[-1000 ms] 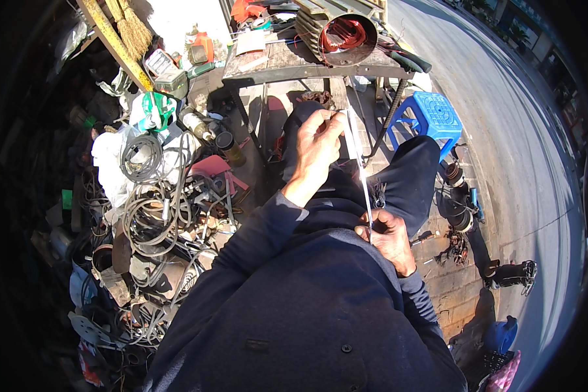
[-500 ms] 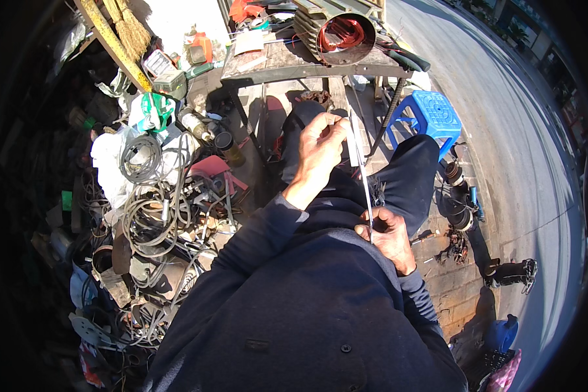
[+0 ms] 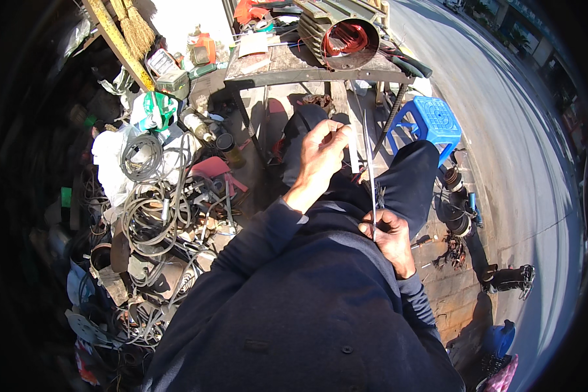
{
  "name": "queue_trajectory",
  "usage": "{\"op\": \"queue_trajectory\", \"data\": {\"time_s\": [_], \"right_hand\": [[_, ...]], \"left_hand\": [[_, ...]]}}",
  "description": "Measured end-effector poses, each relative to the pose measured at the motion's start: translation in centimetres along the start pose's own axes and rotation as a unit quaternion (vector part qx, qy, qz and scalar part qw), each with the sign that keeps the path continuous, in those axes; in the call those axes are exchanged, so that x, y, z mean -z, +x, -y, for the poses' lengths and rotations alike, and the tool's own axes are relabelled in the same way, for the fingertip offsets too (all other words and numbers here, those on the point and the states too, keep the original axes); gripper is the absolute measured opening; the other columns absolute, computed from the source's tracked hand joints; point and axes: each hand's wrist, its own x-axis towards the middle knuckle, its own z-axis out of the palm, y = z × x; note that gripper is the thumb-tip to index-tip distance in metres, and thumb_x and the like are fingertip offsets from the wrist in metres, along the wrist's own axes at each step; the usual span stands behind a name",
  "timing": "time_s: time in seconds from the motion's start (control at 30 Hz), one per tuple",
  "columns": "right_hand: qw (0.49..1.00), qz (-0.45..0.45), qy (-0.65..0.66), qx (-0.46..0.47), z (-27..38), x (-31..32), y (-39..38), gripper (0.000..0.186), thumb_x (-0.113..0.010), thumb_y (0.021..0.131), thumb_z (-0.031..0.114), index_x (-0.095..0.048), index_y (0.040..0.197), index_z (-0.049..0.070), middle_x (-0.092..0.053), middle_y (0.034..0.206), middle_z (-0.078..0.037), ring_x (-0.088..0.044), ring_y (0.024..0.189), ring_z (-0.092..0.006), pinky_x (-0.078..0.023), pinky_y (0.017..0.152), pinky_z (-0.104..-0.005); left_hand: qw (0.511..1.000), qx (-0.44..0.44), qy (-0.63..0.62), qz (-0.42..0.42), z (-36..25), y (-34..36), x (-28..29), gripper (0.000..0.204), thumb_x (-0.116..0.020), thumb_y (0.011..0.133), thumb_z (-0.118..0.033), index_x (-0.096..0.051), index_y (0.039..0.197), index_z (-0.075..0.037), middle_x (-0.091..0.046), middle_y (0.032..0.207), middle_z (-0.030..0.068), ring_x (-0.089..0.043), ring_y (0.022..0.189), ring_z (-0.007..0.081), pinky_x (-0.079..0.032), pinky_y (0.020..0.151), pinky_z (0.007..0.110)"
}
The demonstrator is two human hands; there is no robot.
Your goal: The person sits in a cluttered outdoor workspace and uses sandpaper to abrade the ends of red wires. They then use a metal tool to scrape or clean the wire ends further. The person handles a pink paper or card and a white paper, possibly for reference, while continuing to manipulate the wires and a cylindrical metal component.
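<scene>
My left hand [image 3: 323,151] is raised over my lap, its thumb and fingers pinched on the upper end of a short white strip [image 3: 354,155], which hangs down from them. Lower and to the right, my right hand [image 3: 392,243] is closed on the near end of a long, thin, pale strip [image 3: 372,179]. That long strip rises away from me and seems to part into two narrow lines toward the bench. I cannot tell its material. A narrow gap lies between the two strips. Both hands are in front of my dark jacket [image 3: 287,313].
Ahead stands a bench [image 3: 294,75] bearing a finned motor housing [image 3: 349,44] with red wire inside. A blue stool [image 3: 436,121] is at the right, beside the road [image 3: 529,150]. Coiled cables [image 3: 151,219] and scrap heap up on the left. Metal parts [image 3: 460,225] lie right of my knee.
The far part of the long strip has swung slightly right, away from the short white strip, so the gap between them is wider. Both hands keep their grip. The view has shifted a little.
</scene>
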Motion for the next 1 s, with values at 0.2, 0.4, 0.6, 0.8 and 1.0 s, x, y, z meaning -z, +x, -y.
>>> {"op": "queue_trajectory", "data": {"time_s": [0.2,0.4,0.6,0.8,1.0], "right_hand": [[0.994,0.057,-0.086,0.042,4.7,-1.3,2.2,0.023,-0.086,0.087,0.010,-0.072,0.101,0.000,-0.068,0.083,0.002,-0.059,0.075,-0.0040,-0.050,0.068,-0.0219],[0.982,0.128,-0.113,0.081,11.2,-9.1,11.4,0.025,-0.084,0.090,0.018,-0.067,0.089,-0.001,-0.063,0.069,0.000,-0.055,0.067,-0.0045,-0.049,0.063,-0.0246],[0.921,0.063,-0.383,0.043,17.9,-17.6,27.5,0.026,-0.077,0.087,0.017,-0.074,0.099,-0.006,-0.075,0.081,-0.017,-0.076,0.079,-0.0247,-0.058,0.072,-0.0375],[0.859,-0.056,-0.508,0.021,18.7,-21.4,38.0,0.029,-0.073,0.085,0.017,-0.077,0.107,-0.001,-0.076,0.112,-0.023,-0.075,0.106,-0.0335,-0.060,0.090,-0.0439],[0.797,-0.020,-0.600,0.058,18.5,-21.9,42.8,0.035,-0.071,0.085,0.017,-0.076,0.115,0.001,-0.073,0.118,-0.025,-0.072,0.113,-0.0390,-0.058,0.097,-0.0457]], "left_hand": [[0.997,-0.009,-0.051,-0.049,-0.1,-0.7,5.4,0.012,-0.065,0.105,-0.018,-0.065,0.102,-0.007,-0.070,0.088,0.0052,-0.040,0.051,-0.0008,-0.028,0.042,0.018],[0.984,-0.010,-0.068,-0.162,0.0,-1.4,12.7,0.013,-0.063,0.105,-0.017,-0.064,0.102,-0.004,-0.069,0.079,0.0051,-0.035,0.042,0.0007,-0.025,0.036,0.020],[0.981,-0.064,-0.100,-0.151,-0.2,-2.4,15.9,0.011,-0.066,0.104,-0.016,-0.065,0.105,-0.005,-0.067,0.081,0.0031,-0.038,0.048,0.0007,-0.026,0.040,0.020],[0.980,-0.056,-0.096,-0.167,-0.5,-3.1,17.0,0.008,-0.066,0.101,-0.008,-0.062,0.107,-0.007,-0.065,0.082,-0.0001,-0.039,0.049,-0.0009,-0.026,0.042,0.019],[0.970,-0.001,-0.160,-0.186,-0.2,-3.6,16.5,0.012,-0.065,0.101,-0.006,-0.056,0.107,-0.010,-0.068,0.085,0.0040,-0.038,0.048,-0.0016,-0.026,0.041,0.018]]}}
